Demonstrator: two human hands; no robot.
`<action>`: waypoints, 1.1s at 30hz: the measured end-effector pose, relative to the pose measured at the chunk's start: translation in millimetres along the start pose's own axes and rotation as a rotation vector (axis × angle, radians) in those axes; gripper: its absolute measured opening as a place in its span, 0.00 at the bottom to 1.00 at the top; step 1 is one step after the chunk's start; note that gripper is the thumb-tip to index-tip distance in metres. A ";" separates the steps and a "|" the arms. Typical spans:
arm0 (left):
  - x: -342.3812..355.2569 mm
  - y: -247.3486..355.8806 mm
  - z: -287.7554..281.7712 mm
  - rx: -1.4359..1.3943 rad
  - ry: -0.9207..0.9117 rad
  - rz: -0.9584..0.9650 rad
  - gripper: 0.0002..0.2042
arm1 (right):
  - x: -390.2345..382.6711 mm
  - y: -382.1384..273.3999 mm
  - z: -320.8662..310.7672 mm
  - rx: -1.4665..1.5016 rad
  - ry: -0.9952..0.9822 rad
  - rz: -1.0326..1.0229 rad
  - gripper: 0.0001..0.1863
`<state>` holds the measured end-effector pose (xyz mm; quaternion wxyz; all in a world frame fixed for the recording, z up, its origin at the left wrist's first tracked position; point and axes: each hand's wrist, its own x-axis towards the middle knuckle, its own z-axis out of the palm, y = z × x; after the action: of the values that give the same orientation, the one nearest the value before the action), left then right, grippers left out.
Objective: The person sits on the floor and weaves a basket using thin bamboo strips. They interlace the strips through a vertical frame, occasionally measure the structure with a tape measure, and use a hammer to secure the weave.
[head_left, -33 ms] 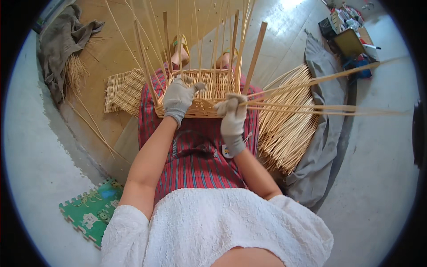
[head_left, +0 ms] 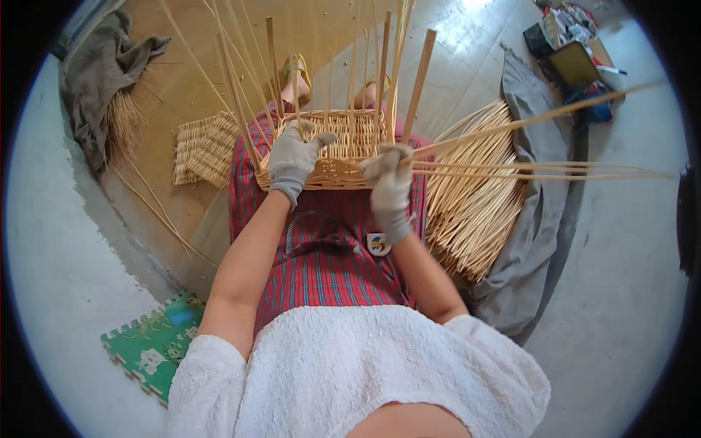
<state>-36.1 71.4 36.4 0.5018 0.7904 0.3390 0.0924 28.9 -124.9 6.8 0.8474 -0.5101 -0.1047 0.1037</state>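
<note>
A half-woven wicker basket (head_left: 332, 175) rests on my lap, with thin stakes and thicker flat sticks (head_left: 418, 86) standing up from its sides. My left hand (head_left: 293, 155), in a pale glove, grips the near wall toward the left corner, its thumb lying to the right. At the near right corner my gloved right hand (head_left: 391, 182) is closed around long wicker strands (head_left: 533, 169) that stretch far out to the right. Motion blurs its fingers a little. The lower ends of the strands are hidden in that hand.
A thick bundle of wicker rods (head_left: 475, 197) lies on grey cloth (head_left: 537, 241) at my right. Woven panels (head_left: 212, 150) are on the floor to the left, near loose rods (head_left: 157, 212). A green foam mat (head_left: 157, 350) lies lower left; a cluttered box (head_left: 573, 69) stands far right.
My right hand has shifted slightly right, and the strands in it have swung a little upward in the picture. My left hand keeps its place on the basket wall.
</note>
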 end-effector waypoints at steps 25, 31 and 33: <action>-15.2 15.6 94.2 -0.448 -0.298 -0.463 0.07 | 15.4 -43.5 -43.4 -0.968 0.034 -0.247 0.13; -28.9 23.7 81.7 -0.453 -0.330 -0.360 0.18 | -30.3 -89.5 -7.9 -1.395 -0.375 -0.161 0.24; -43.1 34.3 55.3 -0.178 -0.134 0.136 0.22 | -7.7 -64.7 9.5 -1.593 -0.452 -0.122 0.26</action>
<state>-26.6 -5.2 47.6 0.5840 0.7685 0.2405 0.1028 23.3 -148.7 67.9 0.1954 -0.9178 -0.3418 0.0525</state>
